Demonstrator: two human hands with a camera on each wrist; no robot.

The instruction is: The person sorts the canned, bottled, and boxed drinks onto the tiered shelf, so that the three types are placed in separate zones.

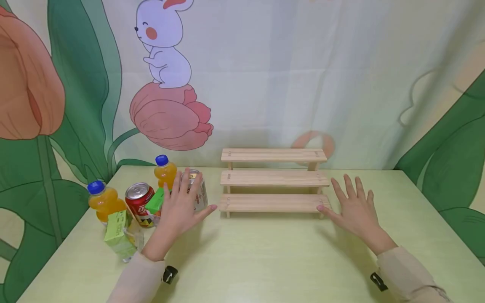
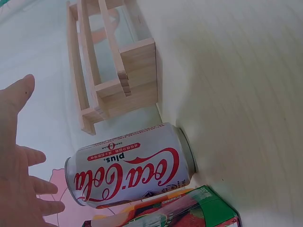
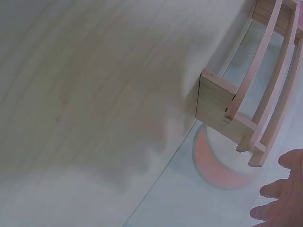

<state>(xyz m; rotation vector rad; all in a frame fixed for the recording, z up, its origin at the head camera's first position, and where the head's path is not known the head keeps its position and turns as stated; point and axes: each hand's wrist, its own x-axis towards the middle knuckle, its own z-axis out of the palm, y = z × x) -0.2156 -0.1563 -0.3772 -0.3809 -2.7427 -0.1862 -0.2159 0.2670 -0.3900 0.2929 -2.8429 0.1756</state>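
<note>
My left hand (image 1: 179, 210) hovers with spread fingers in front of the drinks at the left, holding nothing. Partly behind it stands a white Coca-Cola plus can (image 2: 130, 165), upright on the table. Beside the can is a green juice carton (image 1: 154, 203), partly covered by the hand. My right hand (image 1: 356, 210), fingers also spread, hangs above the table just right of a three-tier wooden shelf (image 1: 274, 179). No items stand on the shelf's steps. In the right wrist view its fingertips (image 3: 272, 190) show apart from the shelf's end.
A red can (image 1: 139, 202), a light green carton (image 1: 120, 235) and two orange drink bottles (image 1: 106, 202) (image 1: 165, 171) crowd the table's left side. Behind the table (image 1: 265, 261) hangs a printed curtain (image 1: 257, 84) with a rabbit and tulips.
</note>
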